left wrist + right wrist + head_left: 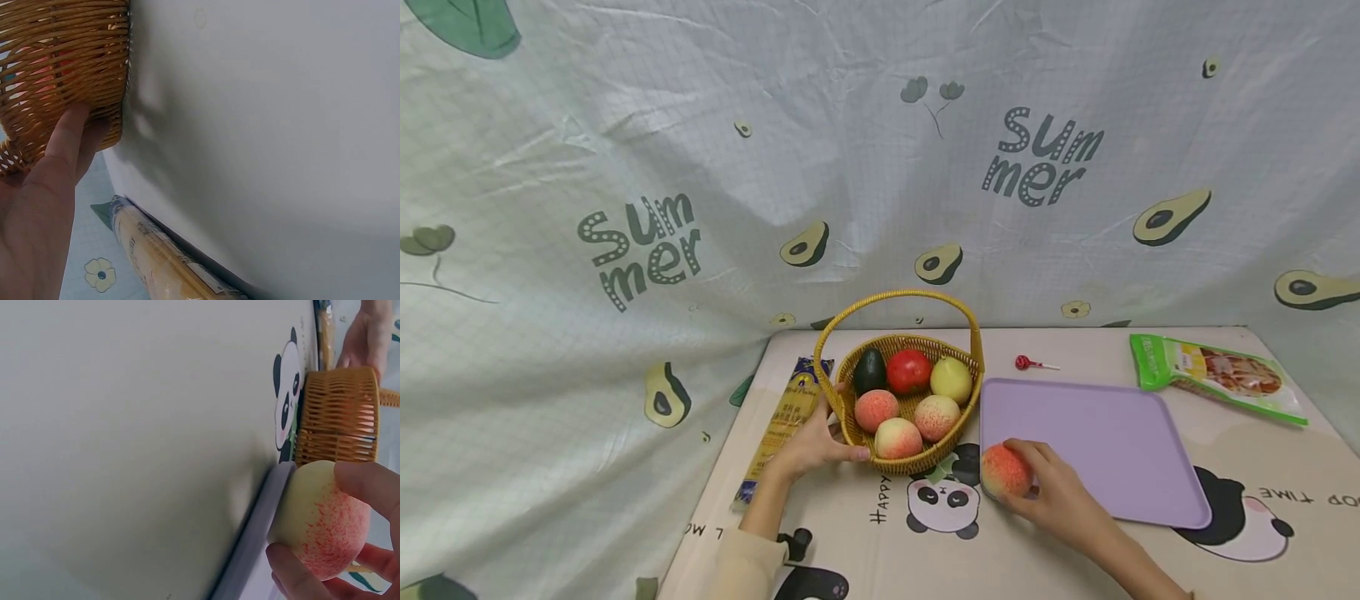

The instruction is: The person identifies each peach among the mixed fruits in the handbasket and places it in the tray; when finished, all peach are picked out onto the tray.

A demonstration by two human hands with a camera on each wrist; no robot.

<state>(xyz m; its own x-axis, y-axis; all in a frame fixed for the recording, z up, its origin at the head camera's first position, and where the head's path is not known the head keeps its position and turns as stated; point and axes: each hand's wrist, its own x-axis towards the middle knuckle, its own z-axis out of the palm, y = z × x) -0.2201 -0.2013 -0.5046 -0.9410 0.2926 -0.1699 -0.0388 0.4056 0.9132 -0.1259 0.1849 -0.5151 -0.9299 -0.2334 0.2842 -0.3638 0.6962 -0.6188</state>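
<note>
My right hand (1060,496) holds a red-and-yellow peach (1006,471) between thumb and fingers, over the near-left edge of the purple tray (1090,442). In the right wrist view the peach (325,519) is right at the tray's rim (256,525). With thumb and fingers, my left hand (816,442) grips the left side of a wicker basket (936,457). The basket bears an avocado (870,372), a red tomato-like fruit (909,372), a yellow-green pear (951,380) and several peaches (898,438). Left fingers (65,134) press against the woven wall in the left wrist view.
A yellow-and-blue pack of spaghetti (782,425) lies left of the basket, by the left forearm. Behind the tray is a red lollipop (1024,362). A green food bag (1221,375) lies at the back right. A printed curtain (880,167) hangs behind the table.
</note>
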